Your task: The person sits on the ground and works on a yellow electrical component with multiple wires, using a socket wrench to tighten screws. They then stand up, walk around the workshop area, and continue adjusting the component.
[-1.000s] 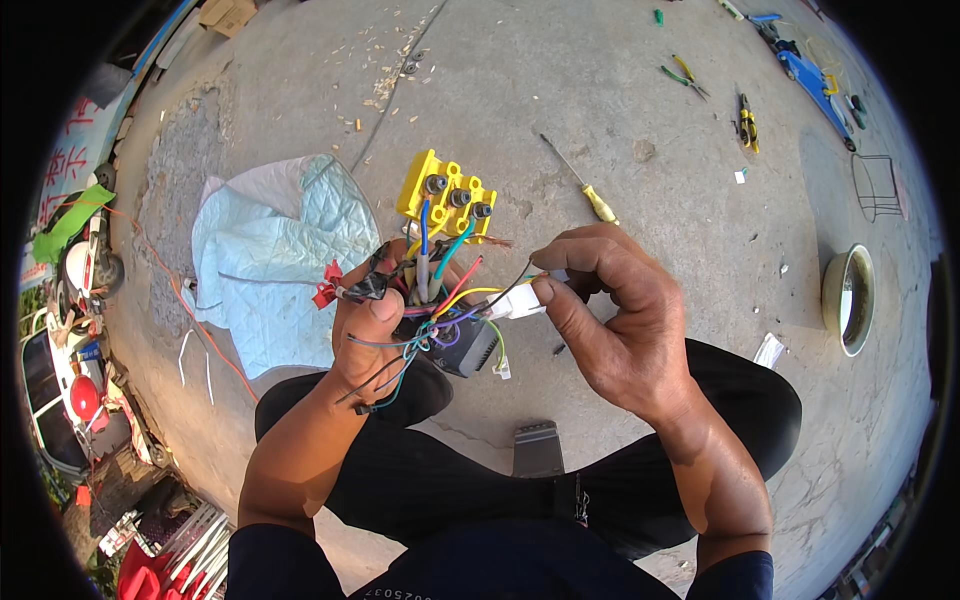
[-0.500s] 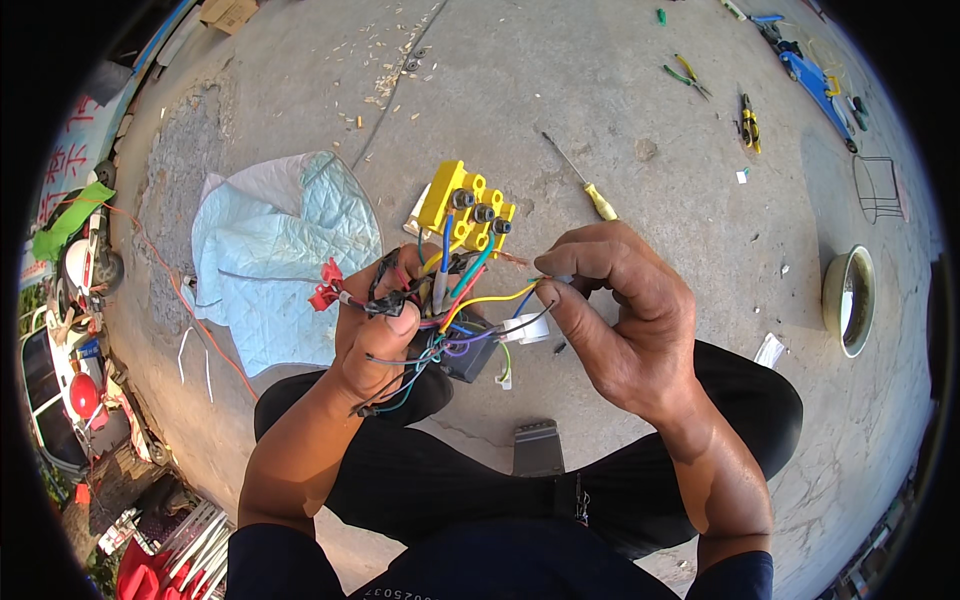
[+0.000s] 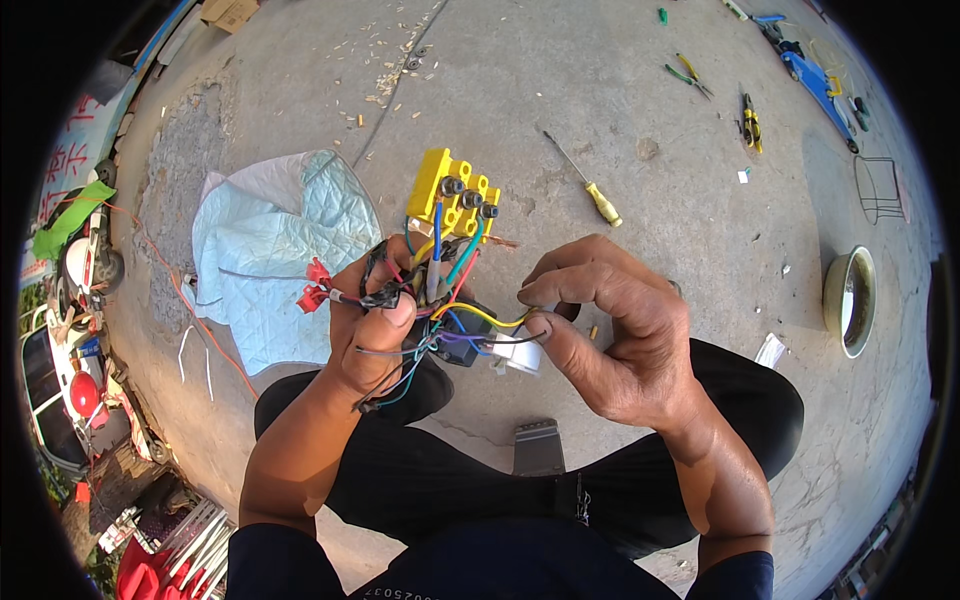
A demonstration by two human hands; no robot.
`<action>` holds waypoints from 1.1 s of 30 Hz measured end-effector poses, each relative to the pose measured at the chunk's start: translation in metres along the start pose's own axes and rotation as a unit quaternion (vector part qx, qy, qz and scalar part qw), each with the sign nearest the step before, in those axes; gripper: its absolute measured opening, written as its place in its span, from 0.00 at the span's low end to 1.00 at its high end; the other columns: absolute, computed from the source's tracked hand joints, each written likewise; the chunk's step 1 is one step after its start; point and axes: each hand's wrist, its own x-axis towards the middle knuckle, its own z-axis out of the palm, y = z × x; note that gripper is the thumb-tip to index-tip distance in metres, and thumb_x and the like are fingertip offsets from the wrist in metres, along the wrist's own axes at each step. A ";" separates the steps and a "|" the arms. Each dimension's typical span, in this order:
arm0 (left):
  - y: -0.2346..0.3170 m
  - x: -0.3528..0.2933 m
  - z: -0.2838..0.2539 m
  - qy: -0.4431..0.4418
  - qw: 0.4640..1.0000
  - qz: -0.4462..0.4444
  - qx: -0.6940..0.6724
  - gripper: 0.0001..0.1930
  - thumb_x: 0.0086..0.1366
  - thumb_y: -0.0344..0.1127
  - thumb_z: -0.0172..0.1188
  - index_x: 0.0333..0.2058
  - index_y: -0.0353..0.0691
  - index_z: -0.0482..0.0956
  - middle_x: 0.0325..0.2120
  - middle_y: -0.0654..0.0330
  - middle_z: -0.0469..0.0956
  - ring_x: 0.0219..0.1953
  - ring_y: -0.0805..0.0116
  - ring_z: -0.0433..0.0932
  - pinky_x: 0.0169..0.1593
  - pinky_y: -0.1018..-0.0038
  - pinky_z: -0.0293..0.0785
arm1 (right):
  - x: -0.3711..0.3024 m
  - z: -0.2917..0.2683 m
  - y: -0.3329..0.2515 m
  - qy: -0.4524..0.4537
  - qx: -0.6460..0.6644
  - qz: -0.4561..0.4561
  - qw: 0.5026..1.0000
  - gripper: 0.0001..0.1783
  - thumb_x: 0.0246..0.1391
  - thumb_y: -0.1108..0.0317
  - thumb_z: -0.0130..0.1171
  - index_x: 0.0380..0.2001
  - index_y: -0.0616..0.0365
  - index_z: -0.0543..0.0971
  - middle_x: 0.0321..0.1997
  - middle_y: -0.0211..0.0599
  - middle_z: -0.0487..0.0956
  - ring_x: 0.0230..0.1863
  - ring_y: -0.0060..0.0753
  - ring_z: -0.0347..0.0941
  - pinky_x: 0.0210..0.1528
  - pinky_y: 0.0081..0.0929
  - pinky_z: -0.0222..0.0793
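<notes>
- Black trousers (image 3: 430, 495): legs spread, work held up between and ahead of the knees.
- Left hand (image 3: 370, 335): closed on the wire bundle (image 3: 433, 280), thumb on top over a black-taped section. Red connectors (image 3: 314, 290) stick out on its left.
- Right hand (image 3: 625, 345): fingers curled, thumb and fingertips narrow, right at the free end of a yellow wire (image 3: 493, 320). Can't tell if it's actually pinched.
- White plug connector (image 3: 517, 354): hangs just below the right fingertips, beside a black housing (image 3: 462, 350) half hidden by wires.
- Yellow terminal block (image 3: 430, 185): beyond the left hand, three dark studs in a row, blue and green leads run to it.
- Light-blue quilted cloth (image 3: 270, 285): on the concrete, left of the bundle.
- Metal bowl (image 3: 834, 305): far right.
- Screwdriver (image 3: 602, 203): yellowish handle toward the right hand, shaft pointing away.
- Yellow-black pliers (image 3: 750, 128), then green-yellow pliers (image 3: 688, 75): farther out on the right.
- Blue floor jack (image 3: 815, 85): upper right edge.
- Cardboard box (image 3: 228, 13): top left.
</notes>
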 end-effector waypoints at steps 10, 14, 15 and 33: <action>-0.003 0.000 -0.004 0.009 0.996 0.030 0.082 0.38 0.59 0.53 0.67 0.55 0.23 0.69 0.41 0.40 0.81 0.41 0.50 0.83 0.47 0.57 0.82 | -0.001 -0.001 0.000 -0.069 -0.026 0.108 0.991 0.07 0.56 0.77 0.62 0.39 0.62 0.82 0.41 0.40 0.80 0.34 0.23 0.76 0.34 0.24 0.72; -0.004 0.000 -0.006 0.018 0.996 0.029 0.080 0.38 0.58 0.53 0.69 0.53 0.24 0.69 0.41 0.40 0.81 0.40 0.50 0.84 0.47 0.57 0.83 | -0.001 -0.001 -0.002 -0.052 -0.028 0.108 0.992 0.08 0.56 0.78 0.60 0.40 0.62 0.82 0.41 0.39 0.80 0.34 0.23 0.76 0.34 0.24 0.73; -0.004 0.001 -0.006 0.020 0.996 0.029 0.080 0.38 0.58 0.53 0.69 0.53 0.24 0.69 0.41 0.40 0.81 0.40 0.50 0.84 0.47 0.57 0.83 | -0.001 -0.001 -0.003 -0.043 -0.027 0.104 0.993 0.08 0.56 0.79 0.59 0.40 0.62 0.82 0.41 0.39 0.80 0.34 0.23 0.76 0.34 0.24 0.73; -0.002 0.001 -0.005 0.026 0.996 0.036 0.079 0.38 0.60 0.54 0.65 0.55 0.23 0.69 0.42 0.40 0.80 0.43 0.50 0.83 0.49 0.57 0.81 | 0.001 -0.004 -0.006 -0.045 0.009 0.038 0.998 0.07 0.53 0.77 0.67 0.36 0.61 0.82 0.37 0.38 0.81 0.33 0.23 0.77 0.32 0.22 0.72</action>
